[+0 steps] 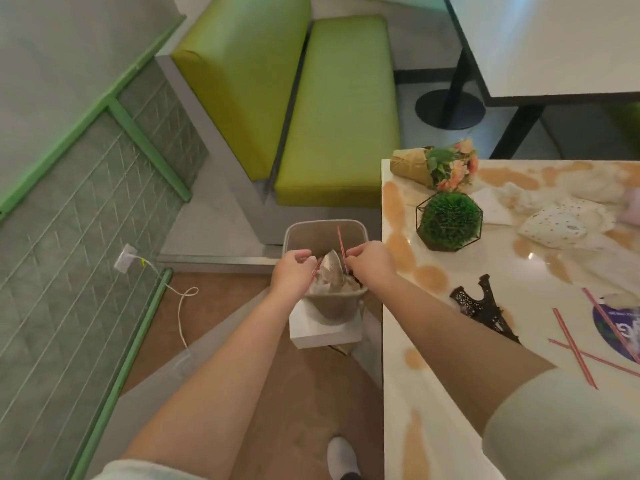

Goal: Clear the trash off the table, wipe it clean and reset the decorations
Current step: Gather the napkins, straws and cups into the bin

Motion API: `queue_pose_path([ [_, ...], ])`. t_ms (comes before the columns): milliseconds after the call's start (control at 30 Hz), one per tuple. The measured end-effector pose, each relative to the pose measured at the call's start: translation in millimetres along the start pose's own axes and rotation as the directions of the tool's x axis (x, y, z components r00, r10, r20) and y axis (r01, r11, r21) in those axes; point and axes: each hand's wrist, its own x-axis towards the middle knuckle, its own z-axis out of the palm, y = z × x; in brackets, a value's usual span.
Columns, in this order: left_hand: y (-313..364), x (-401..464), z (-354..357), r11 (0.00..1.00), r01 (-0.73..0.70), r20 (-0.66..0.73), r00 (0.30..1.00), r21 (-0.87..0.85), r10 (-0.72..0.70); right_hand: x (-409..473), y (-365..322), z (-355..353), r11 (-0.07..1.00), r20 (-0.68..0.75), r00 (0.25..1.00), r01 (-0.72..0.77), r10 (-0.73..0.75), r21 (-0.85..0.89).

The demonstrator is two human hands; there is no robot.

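Both hands are over a grey trash bin (313,231) on the floor beside the table (460,344). My left hand (292,271) has its fingers curled around a red straw (316,270) above the crumpled paper (330,271) in the bin. My right hand (369,259) pinches another red straw (342,247) that stands upright in the bin. On the table lie more red straws (573,346), crumpled dotted paper (561,221), a purple sticker (620,329), a flower bouquet (440,164), a green moss ball in a wire frame (449,220) and a fallen black Eiffel Tower model (485,310).
Brown spill stains (401,251) mark the table's left side. A white box (323,332) sits under the bin. A green bench seat (337,116) stands beyond the bin. A white cable (180,299) runs from a wall socket. Another table (554,43) is at the top right.
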Motion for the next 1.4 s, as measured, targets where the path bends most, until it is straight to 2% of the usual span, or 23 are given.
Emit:
queue_pose_path([
  [100,-2.9,-2.0,4.2,1.0,-0.025,-0.002,1.0,0.003,0.025,-0.7,6.0,4.2,0.997,0.038,0.999,-0.007,0.009,-0.071],
  [200,-0.9,-8.4,12.3,0.999,-0.053,0.014,0.999,0.013,0.052,-11.0,15.2,-3.7,0.999,0.016,1.0,0.006,-0.006,-0.042],
  [400,25.2,-41.0,49.3,0.992,-0.117,0.089,0.99,0.039,0.113,-38.0,35.7,-54.6,0.968,-0.115,0.988,0.123,-0.1,0.216],
  [533,56.3,-74.0,84.6,0.982,-0.19,0.159,0.97,0.017,0.185,-62.2,61.4,-102.4,0.945,-0.226,0.966,0.186,-0.126,0.27],
  [633,78.9,-97.2,113.0,0.972,-0.232,0.175,0.96,0.048,0.22,-76.6,91.7,-134.6,0.947,-0.255,0.964,0.148,-0.074,0.285],
  [867,110.8,-158.4,191.1,0.953,-0.299,0.222,0.934,0.054,0.28,-97.3,193.0,-205.8,0.984,-0.229,0.972,-0.013,0.053,0.176],
  [1000,112.7,-188.3,237.3,0.933,-0.324,0.269,0.923,0.158,0.275,-104.1,251.4,-238.7,0.994,-0.226,0.969,-0.105,0.101,-0.005],
  [1100,108.8,-211.4,279.9,0.849,-0.386,0.34,0.902,0.362,0.266,-106.6,291.3,-264.6,0.978,-0.23,0.963,-0.17,0.139,-0.12],
  [1233,94.9,-219.1,310.6,0.639,-0.472,0.412,0.875,0.607,0.255,-105.9,316.5,-273.7,0.963,-0.201,0.972,-0.167,0.125,-0.211],
  [1400,85.2,-216.1,351.6,0.477,-0.416,0.372,0.909,0.774,0.189,-102.7,338.2,-288.8,0.943,-0.156,0.981,-0.155,0.112,-0.296],
])
